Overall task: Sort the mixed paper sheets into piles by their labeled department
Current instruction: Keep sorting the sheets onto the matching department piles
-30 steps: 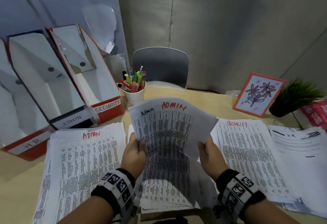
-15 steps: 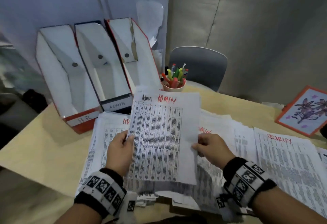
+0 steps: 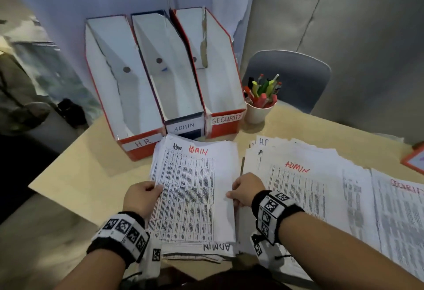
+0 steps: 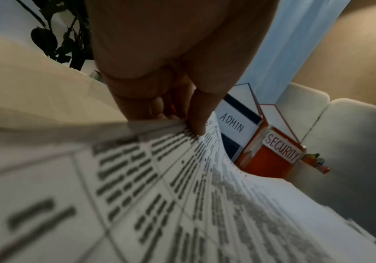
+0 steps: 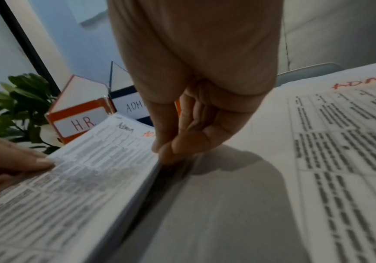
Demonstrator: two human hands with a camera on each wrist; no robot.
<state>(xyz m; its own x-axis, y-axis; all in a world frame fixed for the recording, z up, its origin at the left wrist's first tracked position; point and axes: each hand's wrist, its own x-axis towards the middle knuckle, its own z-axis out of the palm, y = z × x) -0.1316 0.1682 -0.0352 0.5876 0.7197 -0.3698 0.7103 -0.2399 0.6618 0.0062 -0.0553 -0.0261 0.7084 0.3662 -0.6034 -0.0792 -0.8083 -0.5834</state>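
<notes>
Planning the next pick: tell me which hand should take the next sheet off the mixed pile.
Probably the right hand: it sits beside the mixed pile, topped ADMIN. The left hand grips the far edge of the Admin stack and would have to cross it.

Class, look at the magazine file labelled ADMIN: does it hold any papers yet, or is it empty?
Empty, as far as shows: the head view looks into the ADMIN file and sees only bare white walls and floor.

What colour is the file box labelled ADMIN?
The cardboard file box labelled ADMIN is dark navy blue with a white label, between two red-orange boxes. Clearest in the head view.
</notes>
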